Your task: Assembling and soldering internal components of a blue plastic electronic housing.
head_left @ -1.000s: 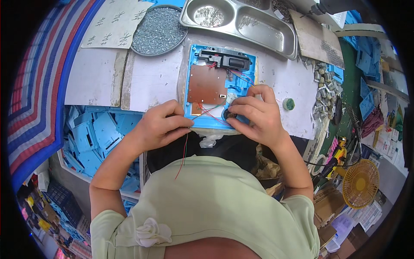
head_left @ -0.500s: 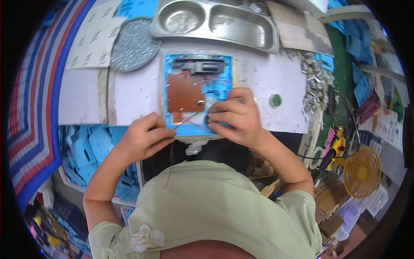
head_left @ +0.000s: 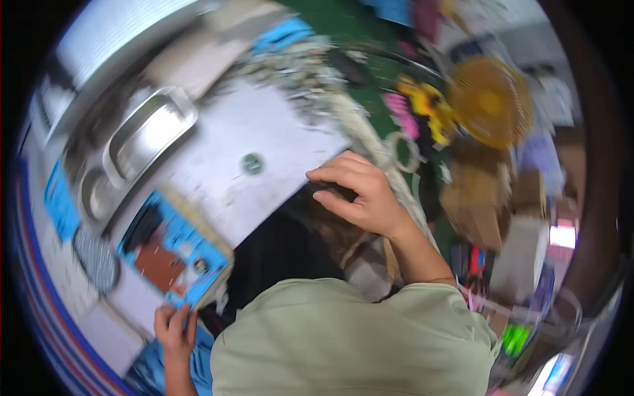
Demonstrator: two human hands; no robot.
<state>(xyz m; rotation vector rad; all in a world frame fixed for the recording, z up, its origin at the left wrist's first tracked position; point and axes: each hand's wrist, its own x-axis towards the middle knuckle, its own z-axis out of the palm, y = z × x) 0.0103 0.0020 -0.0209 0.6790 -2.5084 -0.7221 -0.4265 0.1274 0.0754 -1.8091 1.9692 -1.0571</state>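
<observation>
A blue plastic casing (head_left: 205, 239) lies at an angle on the table at lower left. Inside are a reddish-brown board (head_left: 158, 264), a dark curved part (head_left: 144, 224) and a small round part (head_left: 201, 265). My left hand (head_left: 174, 330) is at the casing's near edge, its fingers bent together; what they pinch is too blurred to tell. A thin red wire (head_left: 223, 339) shows beside it, against my shirt. My right hand (head_left: 366, 191) is away from the casing, over the table's near right edge, thumb and fingers apart with nothing visible between them.
A metal compartment tray (head_left: 148, 132) and a round grey speckled disc (head_left: 96, 259) stand beyond the casing. A small green disc (head_left: 251, 164) lies on the white tabletop. Small metallic pieces (head_left: 297, 72), a tape roll (head_left: 403, 152), a yellow-black tool (head_left: 426, 109) and a yellow fan (head_left: 490, 102) are rightward.
The view has swung to the right, so the casing now appears at lower left. My right hand has left the casing and moved right to the table's edge. My left hand stays by the casing.
</observation>
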